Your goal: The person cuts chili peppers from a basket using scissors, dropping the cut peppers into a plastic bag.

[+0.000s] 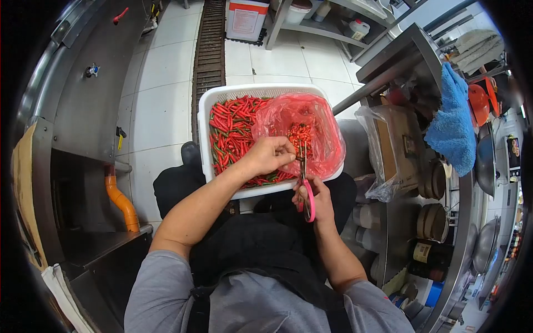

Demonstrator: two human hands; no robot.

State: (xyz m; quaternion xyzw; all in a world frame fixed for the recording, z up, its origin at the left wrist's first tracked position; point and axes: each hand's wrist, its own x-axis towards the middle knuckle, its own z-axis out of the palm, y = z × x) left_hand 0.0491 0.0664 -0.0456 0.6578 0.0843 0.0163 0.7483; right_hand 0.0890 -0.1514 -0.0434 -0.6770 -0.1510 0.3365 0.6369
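Observation:
A white plastic basket rests at my lap, holding many red and green chilies on its left side. On its right lies an open pink plastic bag with cut red chili pieces inside. My right hand grips pink-handled scissors, their blades pointing away from me over the bag. My left hand is closed, fingertips pinched close beside the blades at the bag's near edge. Whatever lies between those fingertips is too small to make out.
A floor drain grate runs beyond the basket. At left stand a steel counter and an orange pipe. To the right are steel shelves, a blue towel and a plastic-wrapped box. A white bucket stands ahead.

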